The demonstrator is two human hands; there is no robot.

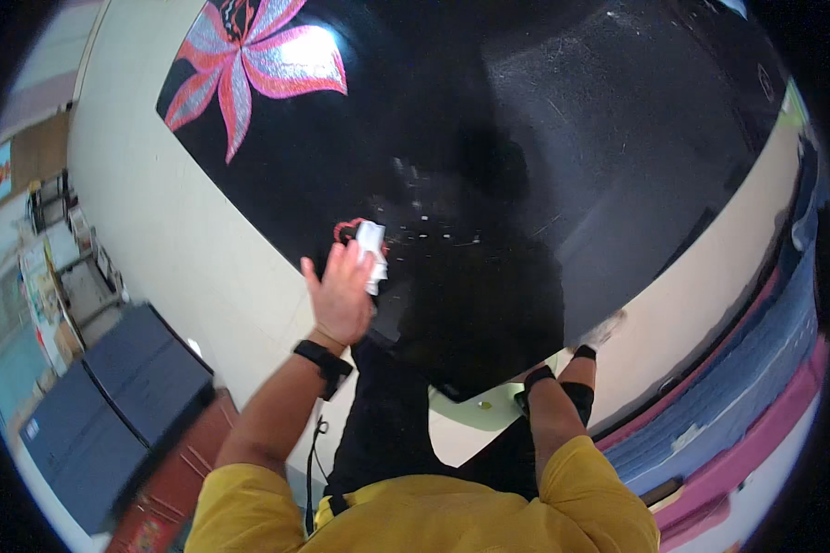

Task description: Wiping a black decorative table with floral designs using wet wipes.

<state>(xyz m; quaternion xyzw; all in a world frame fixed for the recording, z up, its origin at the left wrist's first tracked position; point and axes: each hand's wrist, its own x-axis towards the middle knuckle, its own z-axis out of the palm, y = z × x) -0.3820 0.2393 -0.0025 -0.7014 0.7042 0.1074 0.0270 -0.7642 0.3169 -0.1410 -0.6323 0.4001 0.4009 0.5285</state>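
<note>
Ahead and left of the left hand (343, 297), a pink-and-silver flower (277, 64) shines on the black surface (618, 184), its stretch looking finished to me. Just past those fingertips sits a small red outline (345, 227). The left hand lies spread, thumb apart, over a crumpled white cloth (370, 249) showing along its right side. To its right, pale specks (433, 236) dot the gloss, and scuffs run further out, so I'd judge the wiping only partly done. The right hand is hidden past its wristband; I can't tell what it holds.
</note>
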